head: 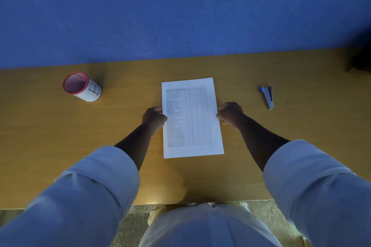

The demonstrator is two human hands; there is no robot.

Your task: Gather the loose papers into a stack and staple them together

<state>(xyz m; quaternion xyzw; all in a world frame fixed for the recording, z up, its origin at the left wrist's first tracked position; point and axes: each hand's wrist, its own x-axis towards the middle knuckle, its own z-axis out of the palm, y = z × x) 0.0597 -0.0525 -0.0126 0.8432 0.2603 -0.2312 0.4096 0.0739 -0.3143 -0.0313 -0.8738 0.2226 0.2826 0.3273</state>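
Head view looks down on a wooden bench (60,146) set against a blue wall (180,16). Midway along the bench lies the paper stack (191,118), its sheets squared up, a printed table on the top page, its long sides running from the far edge toward the near edge. The left hand (153,117) is curled closed against the stack's left long edge, pinching it; the right hand (229,113) is closed the same way on the right long edge, so both hands grip the stack at about mid-length. Rolled pale sleeves (90,186) cover the upper arms. Toward the bench's right end, well apart from the stack, a blue-grey stapler (268,96) lies flat, untouched. Toward the left end a red-rimmed mesh cup (81,86) wrapped in white paper marked "B" stands near the far edge.
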